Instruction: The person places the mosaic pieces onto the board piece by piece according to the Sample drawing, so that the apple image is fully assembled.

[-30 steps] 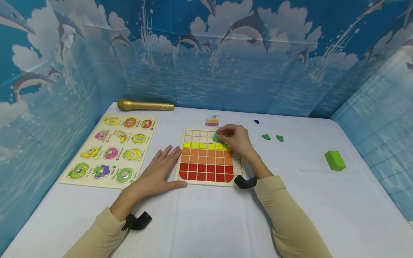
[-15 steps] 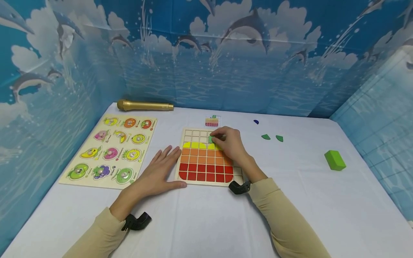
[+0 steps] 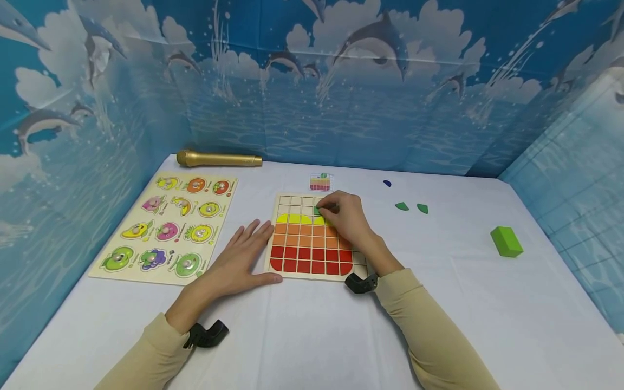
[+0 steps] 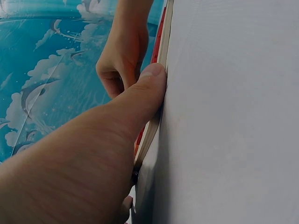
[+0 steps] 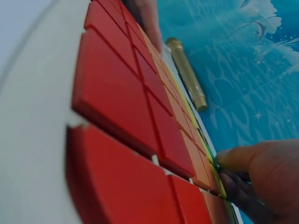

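A wooden grid board (image 3: 359,270) lies flat on the table, its lower cells filled with red, orange and yellow tiles. With thumb and fingers my right hand (image 3: 348,219) pinches a green tile (image 3: 317,210) at a cell just above the yellow row; the fingers hide part of it. In the right wrist view the fingertips (image 5: 224,158) meet the board's far side beyond the red tiles (image 5: 117,65). My left hand (image 3: 239,262) rests with spread, straight fingers along the board's left edge. Its thumb (image 4: 152,77) touches that edge in the left wrist view.
Two green pieces (image 3: 402,206) and a dark blue piece (image 3: 387,183) lie right of the board. A small picture card (image 3: 322,182) is behind it. Further off are a fruit puzzle board (image 3: 170,216), a gold microphone (image 3: 219,159) and a green block (image 3: 506,241).
My right hand has moved slightly left with the green tile, then held nearly still over the last half second. The left hand has stayed in place.
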A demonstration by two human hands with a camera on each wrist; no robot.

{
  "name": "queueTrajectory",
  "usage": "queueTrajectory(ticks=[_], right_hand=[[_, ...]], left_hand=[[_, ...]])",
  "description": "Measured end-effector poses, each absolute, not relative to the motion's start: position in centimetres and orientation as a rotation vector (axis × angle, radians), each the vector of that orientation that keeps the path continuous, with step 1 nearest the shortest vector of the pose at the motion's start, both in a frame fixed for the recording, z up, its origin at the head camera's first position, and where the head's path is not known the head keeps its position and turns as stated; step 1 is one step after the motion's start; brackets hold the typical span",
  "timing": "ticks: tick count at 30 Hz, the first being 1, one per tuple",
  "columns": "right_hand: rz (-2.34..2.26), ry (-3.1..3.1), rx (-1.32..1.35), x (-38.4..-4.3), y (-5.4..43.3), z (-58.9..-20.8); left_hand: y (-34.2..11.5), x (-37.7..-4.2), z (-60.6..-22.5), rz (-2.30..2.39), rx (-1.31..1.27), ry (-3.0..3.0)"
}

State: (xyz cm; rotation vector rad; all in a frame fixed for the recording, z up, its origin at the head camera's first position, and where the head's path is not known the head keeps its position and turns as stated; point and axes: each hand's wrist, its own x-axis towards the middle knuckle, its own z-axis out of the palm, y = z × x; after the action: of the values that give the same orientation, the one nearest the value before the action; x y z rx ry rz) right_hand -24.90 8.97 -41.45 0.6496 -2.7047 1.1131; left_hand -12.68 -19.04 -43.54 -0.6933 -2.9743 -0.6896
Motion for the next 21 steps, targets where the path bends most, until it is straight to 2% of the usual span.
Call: queueTrajectory(ticks=[9, 21], right_hand=[[1.165, -2.692, 0.59, -25.5, 10.4, -40.7], [1.114, -2.689, 0.429, -27.0, 15.1, -40.1]], left_hand=[[-19.1, -12.7, -43.6, -0.701, -0.697, -2.958], [-19.1, -12.7, -43.7, -0.691, -0.707, -2.95]])
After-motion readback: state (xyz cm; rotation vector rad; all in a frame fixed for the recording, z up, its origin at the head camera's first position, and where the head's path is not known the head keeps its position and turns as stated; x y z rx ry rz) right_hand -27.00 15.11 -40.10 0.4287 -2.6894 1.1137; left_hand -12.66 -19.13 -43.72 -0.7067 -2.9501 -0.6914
